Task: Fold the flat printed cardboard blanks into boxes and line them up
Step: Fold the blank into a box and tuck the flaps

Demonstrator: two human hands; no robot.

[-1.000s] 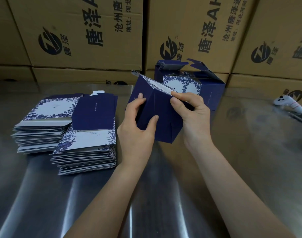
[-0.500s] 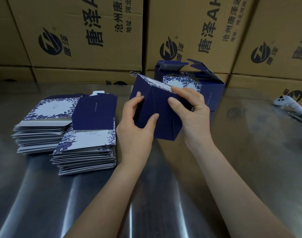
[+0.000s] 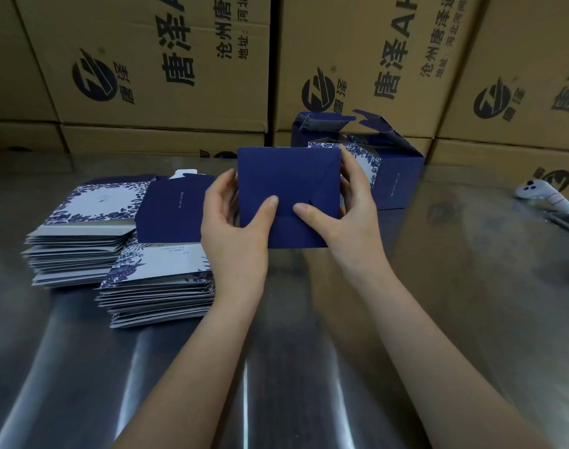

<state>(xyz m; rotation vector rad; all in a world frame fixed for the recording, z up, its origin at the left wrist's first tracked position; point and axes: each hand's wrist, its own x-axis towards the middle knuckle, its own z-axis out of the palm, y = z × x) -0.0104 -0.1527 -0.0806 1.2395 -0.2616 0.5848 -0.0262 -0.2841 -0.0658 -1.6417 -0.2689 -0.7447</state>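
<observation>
A person holds a navy blue folded cardboard box [image 3: 286, 176] above the middle of a shiny steel tabletop [image 3: 471, 303], its interlocked bottom flaps turned toward the camera. The left hand [image 3: 234, 231] grasps the box's left side, thumb pressed on the flaps. The right hand [image 3: 351, 218] grasps the right side, thumb likewise on the flaps. Two stacks of flat blue-and-white floral printed blanks [image 3: 82, 234] lie side by side near the tabletop's left edge. Just behind the held box, by the far edge, stand finished navy boxes with open top flaps [image 3: 399, 179]. Brown corrugated cartons with black lettering [image 3: 166, 59] are stacked along the far edge. A white handheld controller [image 3: 542, 196] lies near the right edge.
</observation>
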